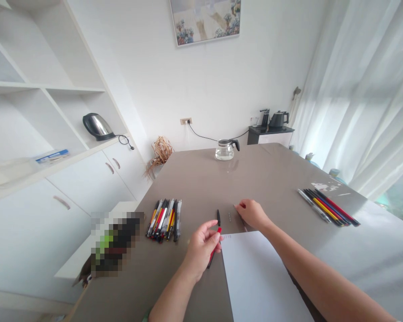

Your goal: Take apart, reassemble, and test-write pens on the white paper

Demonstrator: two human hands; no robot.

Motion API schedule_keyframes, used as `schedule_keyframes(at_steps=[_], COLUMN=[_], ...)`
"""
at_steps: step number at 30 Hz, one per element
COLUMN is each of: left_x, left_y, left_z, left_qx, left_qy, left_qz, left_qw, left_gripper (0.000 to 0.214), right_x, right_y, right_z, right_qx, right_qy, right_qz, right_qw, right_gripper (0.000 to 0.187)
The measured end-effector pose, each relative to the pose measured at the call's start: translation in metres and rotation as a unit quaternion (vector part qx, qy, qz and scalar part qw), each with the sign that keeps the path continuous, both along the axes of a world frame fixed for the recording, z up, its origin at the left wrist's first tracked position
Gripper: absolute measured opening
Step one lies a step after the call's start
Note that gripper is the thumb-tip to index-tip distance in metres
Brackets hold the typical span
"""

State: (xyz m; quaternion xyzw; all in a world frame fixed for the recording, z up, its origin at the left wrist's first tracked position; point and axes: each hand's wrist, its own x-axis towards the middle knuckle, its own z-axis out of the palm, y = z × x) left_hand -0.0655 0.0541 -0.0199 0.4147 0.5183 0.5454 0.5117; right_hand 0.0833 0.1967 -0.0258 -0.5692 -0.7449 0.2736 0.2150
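Observation:
My left hand [203, 248] is closed around the red barrel of a pen [212, 258], its red end pointing up between thumb and fingers. Just beyond lies a small black pen part [218, 217], flat on the table. A tiny metal spring [230, 217] rests to the right of it. My right hand [252, 214] is down at the table, fingers pinched on a thin stick that looks like a pen refill [245, 227], mostly covered by the hand. A white sheet of paper [262, 277] with faint writing at its top left corner lies under my right forearm.
A bunch of several pens [164, 220] lies on the left of the brown table [195, 179]. More pens and pencils [329, 208] are fanned out on the right. A glass pot [225, 150] with clear liquid stands at the far edge.

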Motion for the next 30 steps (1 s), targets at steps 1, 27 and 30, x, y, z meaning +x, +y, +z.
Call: schedule_keyframes(at_steps=[1,27,30], left_x=[0.000,0.000,0.001], left_y=[-0.001,-0.004,-0.005], left_z=[0.001,0.008,0.007], left_qx=[0.001,0.000,-0.017], left_qy=[-0.005,-0.119,-0.085], left_qz=[-0.003,-0.031,-0.058], left_qw=[1.000,0.992,0.995], left_gripper=[0.041,0.054,0.052], right_x=[0.002,0.011,0.010], right_y=[-0.009,-0.064,-0.065], right_z=[0.004,0.007,0.006], right_qx=[-0.001,-0.418,-0.376], right_qy=[0.017,0.524,0.486], right_qz=[0.012,0.069,0.095], right_qw=[1.000,0.739,0.783], right_gripper=[0.029,0.010,0.017])
